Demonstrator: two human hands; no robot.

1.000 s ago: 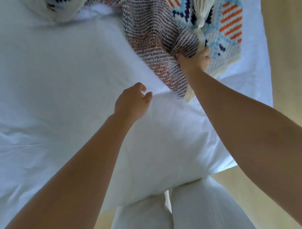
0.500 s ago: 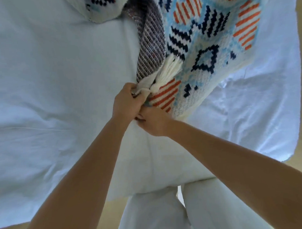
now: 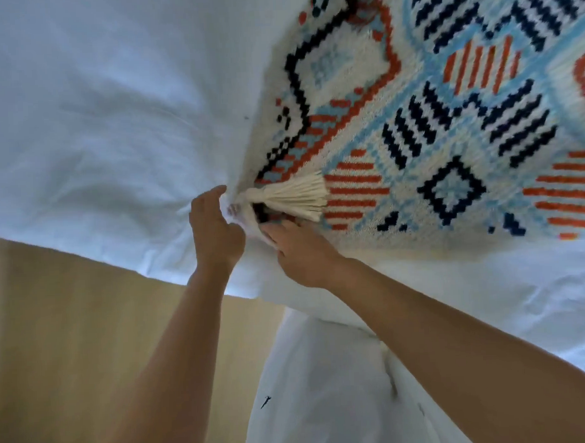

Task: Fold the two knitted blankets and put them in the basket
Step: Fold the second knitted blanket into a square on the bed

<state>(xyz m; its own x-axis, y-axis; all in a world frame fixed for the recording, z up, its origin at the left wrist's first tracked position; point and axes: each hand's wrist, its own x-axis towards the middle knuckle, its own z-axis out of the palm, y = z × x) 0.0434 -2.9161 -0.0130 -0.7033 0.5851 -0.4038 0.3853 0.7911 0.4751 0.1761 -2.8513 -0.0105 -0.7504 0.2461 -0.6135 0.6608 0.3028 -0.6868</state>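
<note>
One blanket (image 3: pixel 447 123) in view, knitted, with a navy, orange and pale blue pattern on cream. It lies spread flat on the white bed (image 3: pixel 91 105). A second blanket and the basket are out of frame.

Both hands meet at the blanket's near left corner, where the cream tassel (image 3: pixel 290 196) fans out to the right over the pattern.
- Left hand (image 3: pixel 215 230): the fingers are curled and the thumb is up, pinching the corner cloth just beside the tassel's knot. It is the nearer hand to the tip.
- Right hand (image 3: pixel 302 250): touching the left hand. Its fingers point up and left into the fold under the tassel, with the tips buried in cloth. Cannot tell whether they pinch or only press.

Key relation: all of the blanket's body lies right of and beyond the fingers. Its near edge runs rightward along the bed's edge, and its other edge from this corner runs away from the person. Judgement: any fold has to carry this corner rightward or away across the pattern. The right hand is better placed to slide out along the near edge for a second hold.

Wood-toned floor (image 3: pixel 56 329) below the bed's edge. No brand, label or writing visible.
</note>
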